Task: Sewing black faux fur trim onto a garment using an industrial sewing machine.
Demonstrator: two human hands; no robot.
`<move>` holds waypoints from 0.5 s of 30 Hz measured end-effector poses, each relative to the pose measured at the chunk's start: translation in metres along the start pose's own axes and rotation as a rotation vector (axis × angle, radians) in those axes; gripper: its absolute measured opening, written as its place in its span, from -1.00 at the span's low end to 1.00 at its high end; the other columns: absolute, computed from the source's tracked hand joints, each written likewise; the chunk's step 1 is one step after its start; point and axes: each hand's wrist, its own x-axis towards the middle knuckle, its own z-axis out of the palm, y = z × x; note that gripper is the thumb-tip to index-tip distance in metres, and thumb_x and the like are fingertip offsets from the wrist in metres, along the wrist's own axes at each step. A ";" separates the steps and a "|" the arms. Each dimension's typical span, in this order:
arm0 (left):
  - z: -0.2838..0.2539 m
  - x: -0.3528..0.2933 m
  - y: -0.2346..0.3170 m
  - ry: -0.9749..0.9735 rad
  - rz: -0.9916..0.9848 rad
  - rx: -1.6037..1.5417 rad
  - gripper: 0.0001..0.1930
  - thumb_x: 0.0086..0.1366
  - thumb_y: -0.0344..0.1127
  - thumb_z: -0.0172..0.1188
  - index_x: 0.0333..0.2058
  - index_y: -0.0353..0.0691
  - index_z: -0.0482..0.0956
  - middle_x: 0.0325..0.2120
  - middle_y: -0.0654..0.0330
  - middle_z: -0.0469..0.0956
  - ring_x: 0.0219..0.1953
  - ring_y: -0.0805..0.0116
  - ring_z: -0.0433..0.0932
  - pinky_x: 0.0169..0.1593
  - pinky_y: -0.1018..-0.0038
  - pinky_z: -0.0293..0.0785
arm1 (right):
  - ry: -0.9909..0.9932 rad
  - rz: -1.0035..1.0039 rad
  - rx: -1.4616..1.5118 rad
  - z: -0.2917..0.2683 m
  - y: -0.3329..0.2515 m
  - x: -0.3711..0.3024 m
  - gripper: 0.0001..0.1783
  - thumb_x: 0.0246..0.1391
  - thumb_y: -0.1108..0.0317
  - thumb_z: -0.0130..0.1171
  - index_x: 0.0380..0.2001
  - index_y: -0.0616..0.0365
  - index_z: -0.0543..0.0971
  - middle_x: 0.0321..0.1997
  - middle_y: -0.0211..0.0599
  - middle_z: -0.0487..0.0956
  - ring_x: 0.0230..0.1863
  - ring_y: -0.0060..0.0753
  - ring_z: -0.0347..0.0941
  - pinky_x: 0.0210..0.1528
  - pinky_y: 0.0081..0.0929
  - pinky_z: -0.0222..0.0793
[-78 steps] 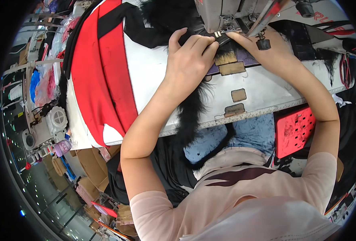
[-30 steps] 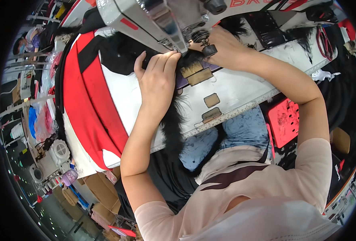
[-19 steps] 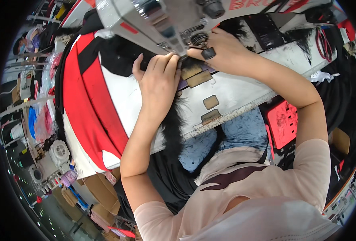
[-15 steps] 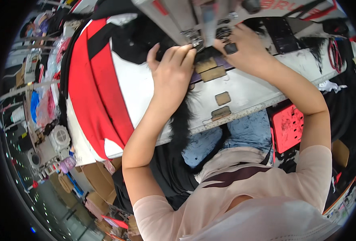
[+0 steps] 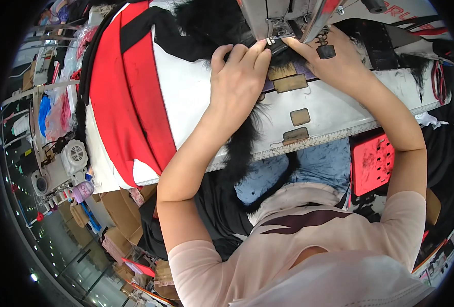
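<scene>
Black fabric with fluffy black fur trim lies under the head of a sewing machine. My left hand is closed on the fabric just left of the presser foot, fingertips close together against it. From the right, my right hand holds the same fabric down, one digit reaching to the foot. Its other fingers are partly hidden behind the machine's spring and black knob. The fur strip hangs past my left wrist over the table's front edge.
Red fabric with a black band drapes over the white tabletop at left. Tan tape patches and a ruler strip mark the table. A red plastic crate stands below at right; cartons are at lower left.
In the picture, the machine, table and both hands have shifted right and slightly up. My left fingers remain by the presser foot, and both hands stay on the black fabric.
</scene>
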 end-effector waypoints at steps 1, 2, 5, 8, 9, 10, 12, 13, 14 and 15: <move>0.000 0.000 0.000 -0.003 0.000 -0.001 -0.72 0.03 -0.42 0.17 -0.21 -0.21 0.55 -0.13 0.28 0.57 -0.19 0.42 0.49 0.17 0.28 0.19 | -0.001 0.001 0.003 -0.001 -0.001 0.000 -0.36 -0.31 0.56 0.25 -0.02 -0.12 0.59 -0.17 -0.26 0.61 -0.17 -0.14 0.52 -0.08 -0.28 0.43; 0.000 0.000 -0.001 -0.013 0.005 0.015 -0.73 0.03 -0.42 0.16 -0.22 -0.19 0.54 -0.12 0.27 0.57 -0.20 0.41 0.49 0.15 0.29 0.20 | -0.004 0.002 0.030 -0.002 -0.001 0.000 -0.37 -0.30 0.56 0.25 -0.02 -0.12 0.59 -0.17 -0.26 0.61 -0.16 -0.12 0.52 -0.08 -0.28 0.43; -0.001 0.001 -0.002 -0.023 0.016 0.036 -0.74 0.03 -0.41 0.17 -0.23 -0.17 0.52 -0.12 0.27 0.57 -0.20 0.40 0.48 0.15 0.30 0.20 | -0.003 0.008 0.052 0.000 -0.001 -0.001 -0.37 -0.29 0.56 0.24 -0.01 -0.11 0.59 -0.17 -0.24 0.60 -0.14 -0.11 0.52 -0.08 -0.28 0.44; 0.000 0.001 -0.003 -0.008 0.027 0.041 -0.74 0.02 -0.41 0.17 -0.23 -0.17 0.53 -0.13 0.26 0.58 -0.20 0.39 0.49 0.16 0.30 0.19 | -0.021 0.025 0.031 -0.001 -0.002 -0.001 -0.37 -0.28 0.56 0.25 0.00 -0.12 0.58 -0.18 -0.23 0.60 -0.14 -0.10 0.51 -0.08 -0.29 0.44; 0.001 0.001 -0.003 0.004 0.037 0.039 -0.74 0.02 -0.41 0.17 -0.23 -0.17 0.53 -0.13 0.26 0.58 -0.19 0.39 0.49 0.17 0.29 0.19 | -0.044 0.042 0.015 -0.002 -0.003 -0.001 -0.37 -0.27 0.56 0.25 0.00 -0.12 0.58 -0.18 -0.22 0.60 -0.14 -0.10 0.51 -0.09 -0.29 0.43; 0.001 0.001 -0.003 0.001 0.034 0.039 -0.74 0.02 -0.41 0.17 -0.23 -0.17 0.53 -0.13 0.26 0.58 -0.19 0.39 0.49 0.17 0.29 0.19 | -0.046 0.040 0.019 -0.003 -0.004 0.000 -0.37 -0.27 0.56 0.25 0.00 -0.12 0.58 -0.18 -0.22 0.60 -0.14 -0.10 0.51 -0.09 -0.29 0.43; -0.001 0.001 -0.002 -0.001 0.041 0.058 -0.74 0.03 -0.41 0.17 -0.24 -0.19 0.53 -0.14 0.26 0.59 -0.19 0.38 0.49 0.18 0.28 0.18 | 0.001 0.029 0.068 -0.005 -0.004 0.001 -0.39 -0.26 0.55 0.25 -0.01 -0.10 0.58 -0.21 -0.23 0.59 -0.16 -0.10 0.51 -0.11 -0.28 0.42; -0.001 0.001 -0.002 -0.005 0.041 0.057 -0.74 0.03 -0.41 0.17 -0.24 -0.19 0.53 -0.14 0.26 0.59 -0.19 0.38 0.49 0.18 0.28 0.18 | 0.000 0.030 0.072 -0.006 -0.004 0.002 -0.39 -0.26 0.55 0.25 -0.01 -0.10 0.58 -0.21 -0.23 0.59 -0.16 -0.10 0.51 -0.11 -0.28 0.42; 0.000 0.002 -0.004 0.012 0.044 0.051 -0.74 0.03 -0.41 0.17 -0.24 -0.20 0.53 -0.14 0.26 0.59 -0.18 0.38 0.49 0.18 0.27 0.18 | -0.003 0.041 0.075 -0.007 -0.004 0.003 -0.40 -0.26 0.55 0.24 -0.02 -0.09 0.59 -0.23 -0.24 0.58 -0.17 -0.11 0.51 -0.12 -0.28 0.42; 0.001 0.002 -0.005 0.029 0.047 0.045 -0.74 0.03 -0.41 0.17 -0.24 -0.21 0.53 -0.14 0.26 0.59 -0.18 0.38 0.50 0.18 0.26 0.18 | -0.005 0.051 0.078 -0.008 -0.004 0.003 -0.41 -0.25 0.56 0.24 -0.02 -0.08 0.59 -0.25 -0.25 0.58 -0.19 -0.12 0.50 -0.13 -0.27 0.41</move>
